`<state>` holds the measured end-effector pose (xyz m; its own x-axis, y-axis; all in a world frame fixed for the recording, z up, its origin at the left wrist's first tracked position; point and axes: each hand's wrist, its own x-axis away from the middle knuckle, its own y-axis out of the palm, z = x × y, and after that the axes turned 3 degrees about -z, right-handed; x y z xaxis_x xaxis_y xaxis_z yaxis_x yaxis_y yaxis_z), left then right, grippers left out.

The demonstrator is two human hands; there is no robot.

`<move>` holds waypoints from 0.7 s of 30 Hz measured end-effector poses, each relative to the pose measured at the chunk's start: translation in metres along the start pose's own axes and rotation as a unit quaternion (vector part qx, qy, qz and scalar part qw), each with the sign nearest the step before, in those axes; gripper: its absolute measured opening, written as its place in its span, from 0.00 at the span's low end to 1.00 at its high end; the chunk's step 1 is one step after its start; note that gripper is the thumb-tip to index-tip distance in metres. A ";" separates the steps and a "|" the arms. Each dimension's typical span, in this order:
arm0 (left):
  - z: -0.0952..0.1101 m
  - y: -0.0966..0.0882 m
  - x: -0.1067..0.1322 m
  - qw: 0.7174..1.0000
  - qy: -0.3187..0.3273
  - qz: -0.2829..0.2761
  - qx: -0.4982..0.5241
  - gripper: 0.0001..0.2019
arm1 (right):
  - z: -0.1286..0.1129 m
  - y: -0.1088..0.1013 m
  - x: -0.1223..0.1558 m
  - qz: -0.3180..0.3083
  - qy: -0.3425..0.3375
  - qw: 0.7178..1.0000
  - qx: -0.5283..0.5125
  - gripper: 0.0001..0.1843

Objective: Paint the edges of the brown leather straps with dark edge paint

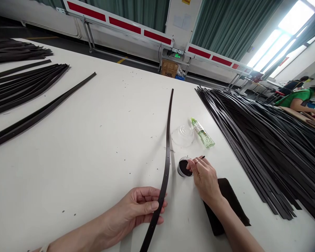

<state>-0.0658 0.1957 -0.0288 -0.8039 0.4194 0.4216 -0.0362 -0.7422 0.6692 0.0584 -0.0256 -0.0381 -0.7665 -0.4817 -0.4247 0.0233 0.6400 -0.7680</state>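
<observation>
My left hand (141, 210) grips a long dark belt strap (168, 140) near its lower end, thumb on top, holding it on edge. The strap curves away across the white table (94, 147) toward the far side. My right hand (204, 175) pinches a thin brush (201, 159), its tip over a small round pot of dark paint (183, 167) just right of the strap. My right forearm lies over a black cloth (231, 196).
A clear round lid (183, 135) and a small green bottle (202, 133) lie beyond the pot. A big heap of dark straps (265, 140) fills the right side; more straps (21, 87) lie at the left. A person in green (296, 99) sits far right.
</observation>
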 end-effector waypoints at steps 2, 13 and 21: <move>-0.001 0.000 0.000 1.000 0.002 0.002 0.002 0.10 | -0.001 -0.001 0.000 0.002 0.004 1.000 -0.008 0.20; -0.003 -0.004 -0.002 0.999 0.032 0.017 0.024 0.11 | -0.048 -0.026 0.012 0.072 0.206 0.947 -0.237 0.24; -0.006 -0.001 -0.003 0.999 0.032 0.007 0.039 0.10 | -0.075 -0.011 0.031 0.021 0.008 0.966 -0.257 0.17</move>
<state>-0.0663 0.1918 -0.0340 -0.8409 0.3719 0.3931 0.0207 -0.7038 0.7101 -0.0139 -0.0027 -0.0071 -0.7819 -0.4426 -0.4390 -0.2642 0.8731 -0.4097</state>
